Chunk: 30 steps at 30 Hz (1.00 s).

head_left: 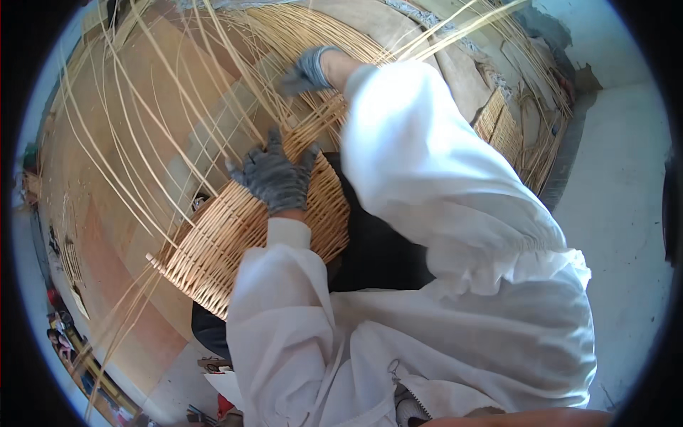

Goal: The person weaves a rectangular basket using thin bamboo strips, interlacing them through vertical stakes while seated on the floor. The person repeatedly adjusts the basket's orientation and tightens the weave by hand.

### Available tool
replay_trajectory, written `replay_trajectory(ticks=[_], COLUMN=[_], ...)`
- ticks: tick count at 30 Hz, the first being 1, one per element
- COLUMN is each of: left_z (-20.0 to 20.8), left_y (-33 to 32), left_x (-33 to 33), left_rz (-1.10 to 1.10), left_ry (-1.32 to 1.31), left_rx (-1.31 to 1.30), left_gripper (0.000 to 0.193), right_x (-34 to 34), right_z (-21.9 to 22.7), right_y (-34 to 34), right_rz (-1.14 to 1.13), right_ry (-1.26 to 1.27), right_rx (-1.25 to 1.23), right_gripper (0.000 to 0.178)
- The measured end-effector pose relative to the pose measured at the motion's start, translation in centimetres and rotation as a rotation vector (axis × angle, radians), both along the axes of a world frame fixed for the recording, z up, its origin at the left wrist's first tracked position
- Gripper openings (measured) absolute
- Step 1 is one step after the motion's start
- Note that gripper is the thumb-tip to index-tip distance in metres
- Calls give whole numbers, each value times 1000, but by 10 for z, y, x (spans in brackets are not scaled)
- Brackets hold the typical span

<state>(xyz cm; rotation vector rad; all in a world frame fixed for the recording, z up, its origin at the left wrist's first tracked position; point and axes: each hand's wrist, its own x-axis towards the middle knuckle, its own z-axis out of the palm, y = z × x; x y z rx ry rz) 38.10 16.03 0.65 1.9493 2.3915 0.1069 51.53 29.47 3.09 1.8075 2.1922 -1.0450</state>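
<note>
A partly woven wicker basket (220, 242) lies tilted across my lap, its tan weave tightly packed. Long pale willow rods (153, 110) stick up and out from its far edge, fanning to the upper left. My left hand (274, 178), in a grey glove, rests on that edge with fingers and thumb spread against the weave and the rod bases. Farther off, my right hand (309, 71), gloved in grey too, is among the rods beyond the basket. It is blurred, and whether its fingers grip a rod is unclear.
A large bundle of willow rods (306, 25) lies at the far side on cloth. More rods and a flat woven piece (498, 121) are by the white wall (612, 213) on the right. Assorted small items (85, 363) stand at the lower left, beyond the tan floor (99, 206).
</note>
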Motion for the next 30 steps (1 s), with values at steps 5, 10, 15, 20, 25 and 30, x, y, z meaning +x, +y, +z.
replay_trajectory(ticks=[5,10,15,20,25,30], left_z=[3,-2,17,9,18,-28], left_y=[8,1,21,4,-98,-166], left_x=[-2,1,9,-4,-77,-221], left_rz=[30,26,52,76,-86,533], left_ry=[-13,70,27,-173,-687,-834], left_rx=[-132,-124,-306,-182,895,1063], left_gripper=[75,74,73,74,51,25], right_x=[63,38,24,-13,-11,-161], right_z=[-68,-72,-74,-38,-13,8], right_y=[43,54,41,-4,-58,-165], right_rz=[453,397,-220,486,154,784], right_ry=[-175,-198,-106,-267,-116,419], right_rx=[139,160,612,118,817,1015], right_gripper=[31,34,38,54,24,16])
